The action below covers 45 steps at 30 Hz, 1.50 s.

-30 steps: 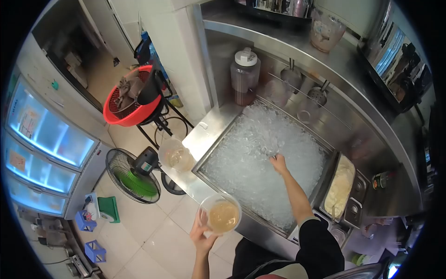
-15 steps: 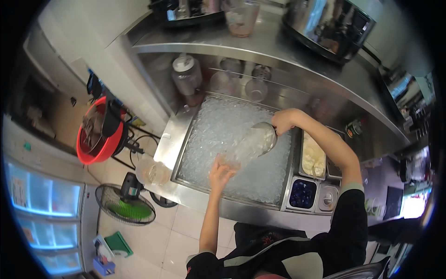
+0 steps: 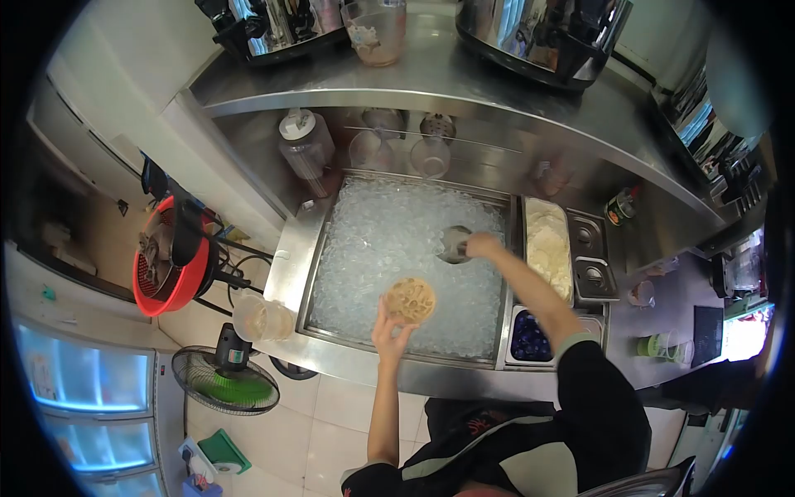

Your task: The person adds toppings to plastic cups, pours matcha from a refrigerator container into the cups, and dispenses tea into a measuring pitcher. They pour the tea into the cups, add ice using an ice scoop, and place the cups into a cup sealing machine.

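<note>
Over the front part of the ice bin, my left hand (image 3: 391, 331) holds a clear cup (image 3: 411, 301) with a light brown drink and ice showing at its top. My right hand (image 3: 482, 245) grips the handle of a metal scoop (image 3: 455, 246), whose bowl rests at the surface of the ice (image 3: 373, 240), right of the cup. Another clear cup (image 3: 263, 318) lies or leans on the steel ledge at the bin's left corner; its exact tilt is hard to tell.
Right of the bin are a tray of pale yellow food (image 3: 547, 244), lidded steel containers (image 3: 595, 279) and a dark blue tub (image 3: 529, 337). A lidded jug (image 3: 305, 145) stands behind left. A fan (image 3: 225, 379) and red basket (image 3: 171, 286) are at the left.
The scoop, tipped at the cup half a second ago, is now down at the ice to the right. The cup is now filled with ice. The head view has turned.
</note>
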{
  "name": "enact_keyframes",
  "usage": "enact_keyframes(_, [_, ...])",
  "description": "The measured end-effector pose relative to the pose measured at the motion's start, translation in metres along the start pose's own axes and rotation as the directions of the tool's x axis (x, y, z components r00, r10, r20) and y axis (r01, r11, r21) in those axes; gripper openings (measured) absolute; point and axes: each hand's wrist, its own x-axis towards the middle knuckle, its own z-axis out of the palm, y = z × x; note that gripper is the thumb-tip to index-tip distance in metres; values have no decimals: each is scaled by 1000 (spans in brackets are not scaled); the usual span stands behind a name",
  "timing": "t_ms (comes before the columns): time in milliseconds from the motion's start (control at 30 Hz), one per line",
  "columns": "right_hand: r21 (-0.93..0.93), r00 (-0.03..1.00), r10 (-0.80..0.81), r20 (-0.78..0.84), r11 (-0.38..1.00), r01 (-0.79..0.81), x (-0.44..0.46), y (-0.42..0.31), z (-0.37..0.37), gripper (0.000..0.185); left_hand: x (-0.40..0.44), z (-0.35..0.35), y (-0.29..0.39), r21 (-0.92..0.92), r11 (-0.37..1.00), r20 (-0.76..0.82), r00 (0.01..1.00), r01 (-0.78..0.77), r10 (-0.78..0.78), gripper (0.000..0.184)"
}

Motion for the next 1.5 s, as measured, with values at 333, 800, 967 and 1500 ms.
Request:
enact_keyframes(333, [530, 914, -262, 308, 845, 64, -53, 34, -98, 20, -26, -11, -1, 76, 991, -37, 994, 109, -107, 20])
enact_keyframes(800, [19, 918, -115, -379, 991, 132, -248, 34, -215, 20, -24, 33, 47, -59, 998, 40, 999, -10, 12, 25])
enact_keyframes(967, [217, 902, -25, -432, 967, 131, -370, 114, -182, 23, -36, 56, 115, -269, 944, 226, 940, -192, 256, 26])
enact_keyframes(1500, [676, 666, 633, -395, 691, -256, -781, 309, -23, 22, -263, 366, 313, -624, 777, 640, 627, 86, 445, 24])
